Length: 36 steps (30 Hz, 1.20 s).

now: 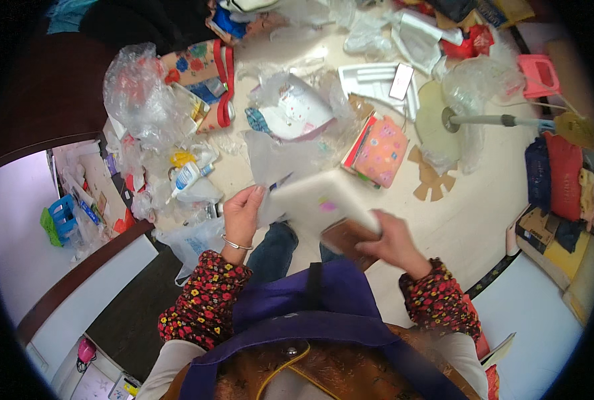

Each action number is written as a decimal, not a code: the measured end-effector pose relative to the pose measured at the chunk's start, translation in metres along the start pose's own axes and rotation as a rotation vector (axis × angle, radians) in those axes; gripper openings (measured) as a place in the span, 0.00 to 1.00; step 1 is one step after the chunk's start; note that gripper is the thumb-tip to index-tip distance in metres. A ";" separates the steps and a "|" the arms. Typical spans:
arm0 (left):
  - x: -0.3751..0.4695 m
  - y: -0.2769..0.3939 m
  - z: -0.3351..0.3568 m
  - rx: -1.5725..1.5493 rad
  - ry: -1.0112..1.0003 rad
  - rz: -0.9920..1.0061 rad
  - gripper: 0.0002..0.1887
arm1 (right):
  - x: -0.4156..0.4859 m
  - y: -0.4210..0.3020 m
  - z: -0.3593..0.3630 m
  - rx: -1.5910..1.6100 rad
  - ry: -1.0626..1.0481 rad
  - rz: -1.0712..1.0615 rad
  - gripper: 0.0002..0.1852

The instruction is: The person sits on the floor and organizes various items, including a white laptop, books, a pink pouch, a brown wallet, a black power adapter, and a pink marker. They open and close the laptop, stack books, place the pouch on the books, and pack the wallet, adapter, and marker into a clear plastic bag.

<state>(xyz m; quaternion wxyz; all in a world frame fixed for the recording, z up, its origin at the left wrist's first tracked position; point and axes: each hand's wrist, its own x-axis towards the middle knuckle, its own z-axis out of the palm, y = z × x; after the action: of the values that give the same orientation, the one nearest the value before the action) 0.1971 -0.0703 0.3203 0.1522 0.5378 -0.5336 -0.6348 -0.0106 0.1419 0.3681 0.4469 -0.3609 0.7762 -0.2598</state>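
Note:
Above the floor, my left hand (244,212), with a bangle at the wrist, pinches a translucent plastic bag (277,157) between thumb and fingers. My right hand (397,242) grips a flat white item (307,200) with a small pink and yellow mark, blurred by motion. Under my right fingers lies a brown flat item (349,237), like a notebook or wallet; its exact kind is unclear. The white item's left end overlaps the bag, and I cannot tell whether it is inside. A stack of books (359,145) under a pink patterned pouch (382,152) lies just beyond.
A white plastic tray (372,75) bears a smartphone (401,81). To the right stand a round base with a pole (481,120) and a pink stool (539,75). Plastic bags (139,95), a floral bag (197,65) and a white-blue bottle (186,177) crowd the left.

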 end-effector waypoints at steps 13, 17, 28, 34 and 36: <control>-0.137 0.117 -0.029 0.244 -0.661 0.418 0.08 | -0.031 -0.129 0.015 -0.012 -0.159 0.061 0.24; -0.143 0.121 -0.058 0.274 -0.772 0.162 0.09 | -0.038 -0.115 0.017 0.942 0.025 0.278 0.18; -0.155 0.199 -0.043 -0.596 -0.642 -0.031 0.08 | -0.021 -0.144 0.083 1.260 0.683 0.251 0.19; -0.129 0.208 -0.069 -0.526 -0.326 0.041 0.08 | -0.101 -0.200 0.072 0.192 0.505 0.050 0.23; -0.141 0.208 -0.064 -0.568 -0.315 0.006 0.08 | -0.103 -0.211 0.072 -0.123 0.411 0.017 0.21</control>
<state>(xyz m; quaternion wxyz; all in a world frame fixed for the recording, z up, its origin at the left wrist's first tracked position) 0.2248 -0.0755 0.5783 0.2134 0.3675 -0.3535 -0.8333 0.1574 0.0907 0.5397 0.2584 -0.3201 0.8686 -0.2762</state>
